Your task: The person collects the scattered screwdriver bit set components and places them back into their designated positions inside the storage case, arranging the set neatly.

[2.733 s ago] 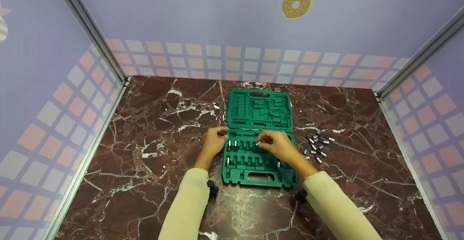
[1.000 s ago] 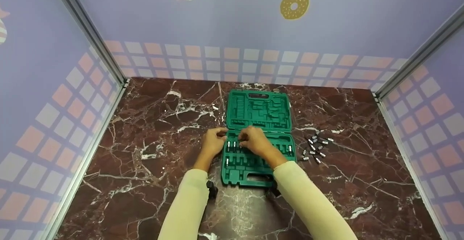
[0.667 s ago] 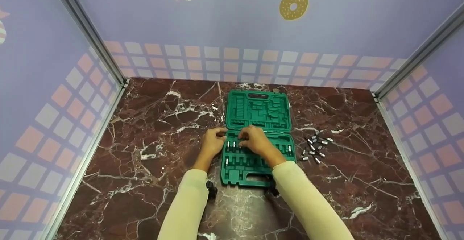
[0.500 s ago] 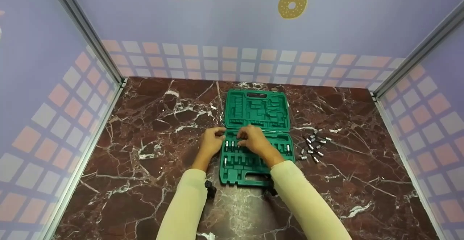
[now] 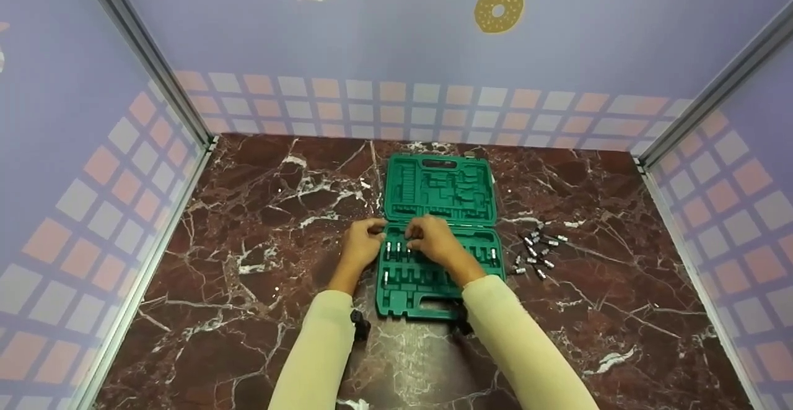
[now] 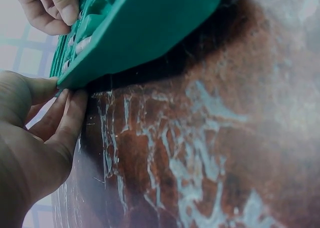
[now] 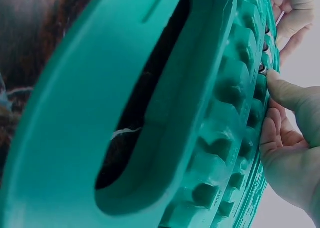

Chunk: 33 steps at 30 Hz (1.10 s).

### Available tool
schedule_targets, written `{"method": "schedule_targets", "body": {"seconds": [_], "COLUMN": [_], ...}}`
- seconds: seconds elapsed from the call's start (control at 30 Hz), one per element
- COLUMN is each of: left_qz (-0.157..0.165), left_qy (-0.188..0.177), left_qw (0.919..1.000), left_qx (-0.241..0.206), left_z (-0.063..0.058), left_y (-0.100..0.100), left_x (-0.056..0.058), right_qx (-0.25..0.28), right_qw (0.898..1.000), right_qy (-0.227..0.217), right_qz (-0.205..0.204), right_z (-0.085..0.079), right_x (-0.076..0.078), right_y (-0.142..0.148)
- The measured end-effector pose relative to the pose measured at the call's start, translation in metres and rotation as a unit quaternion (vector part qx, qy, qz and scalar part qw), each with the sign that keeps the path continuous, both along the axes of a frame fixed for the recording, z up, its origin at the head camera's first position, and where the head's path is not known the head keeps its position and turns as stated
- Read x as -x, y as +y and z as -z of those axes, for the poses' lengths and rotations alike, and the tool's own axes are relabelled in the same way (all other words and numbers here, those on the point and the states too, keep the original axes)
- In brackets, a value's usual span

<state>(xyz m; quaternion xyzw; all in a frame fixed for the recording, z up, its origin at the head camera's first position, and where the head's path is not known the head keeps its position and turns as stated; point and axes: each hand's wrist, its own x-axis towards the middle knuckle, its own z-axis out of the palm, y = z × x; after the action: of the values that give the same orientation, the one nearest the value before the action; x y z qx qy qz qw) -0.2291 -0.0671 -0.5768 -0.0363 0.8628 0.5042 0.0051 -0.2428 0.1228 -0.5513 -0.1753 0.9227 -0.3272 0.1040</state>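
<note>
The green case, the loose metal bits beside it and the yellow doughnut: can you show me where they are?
Green case (image 5: 440,186): head view, inside of the open lid.
Loose metal bits (image 5: 531,251): head view, a silvery piece in the cluster.
Yellow doughnut (image 5: 498,25): head view, lower part of its ring.

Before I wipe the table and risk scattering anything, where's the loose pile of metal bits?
In the head view, the loose pile of metal bits lies on the marbled table, right of the open green case, beside its near half.
</note>
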Motion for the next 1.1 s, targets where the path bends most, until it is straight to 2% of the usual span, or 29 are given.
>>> {"method": "schedule_targets", "body": {"seconds": [0.33, 0.67, 0.93, 1.1], "left_qz": [0.001, -0.006, 0.000, -0.003], "left_qy": [-0.001, 0.002, 0.006, 0.001], "left_qw": [1.0000, 0.9999, 0.9999, 1.0000], "left_qx": [-0.002, 0.010, -0.009, -0.009], "left_z": [0.003, 0.000, 0.000, 0.000], "left_y": [0.000, 0.000, 0.001, 0.001], "left_x": [-0.001, 0.000, 0.000, 0.001], "right_qx": [0.013, 0.025, 0.038, 0.053], "right_qw": [1.000, 1.000, 0.999, 0.998], "right_qy": [0.010, 0.010, 0.008, 0.026], "right_qz": [-0.007, 0.001, 0.018, 0.011], "right_z": [0.003, -0.003, -0.009, -0.011], "right_x": [-0.004, -0.008, -0.012, -0.015], "right_y": [0.002, 0.012, 0.026, 0.039]}}
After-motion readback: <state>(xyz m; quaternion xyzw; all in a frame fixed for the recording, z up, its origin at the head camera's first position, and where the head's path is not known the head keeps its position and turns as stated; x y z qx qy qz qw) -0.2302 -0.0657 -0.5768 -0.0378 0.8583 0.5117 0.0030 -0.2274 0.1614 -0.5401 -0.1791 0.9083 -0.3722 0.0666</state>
